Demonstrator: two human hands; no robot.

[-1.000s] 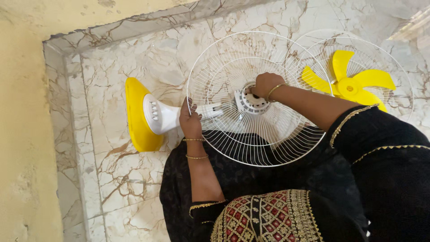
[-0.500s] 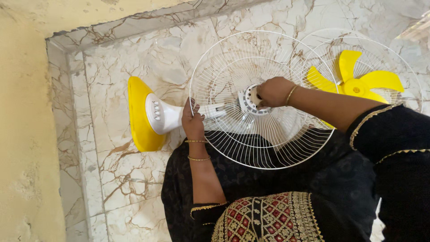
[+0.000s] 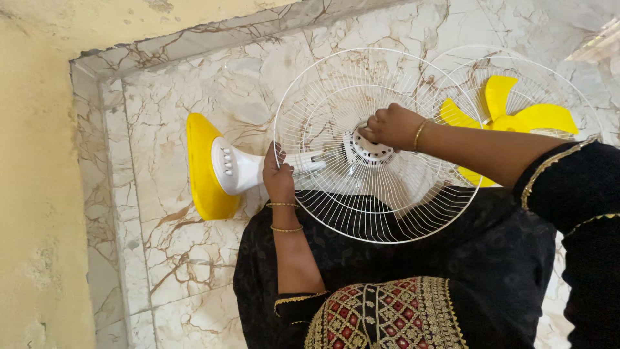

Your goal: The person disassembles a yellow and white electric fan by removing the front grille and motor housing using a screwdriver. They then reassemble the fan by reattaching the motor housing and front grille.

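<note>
Two hands (image 3: 279, 178) hold white fan grille (image 3: 323, 84).

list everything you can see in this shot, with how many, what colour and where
fan base: one, yellow, lying on its side on the floor at left
fan neck: one, white with buttons, between base and grille
rear grille: one, white wire, centre, over the person's lap
fan hub: one, white, middle of the rear grille
front grille: one, white wire, on the floor at right
fan blade: one, yellow, lying in the front grille
floor: marble, white with brown veins
wall: yellow, left side
bangles: three, gold, two on the left wrist and one on the right
left hand: grips the rear grille's rim
right hand: fingers closed on the fan hub
</note>
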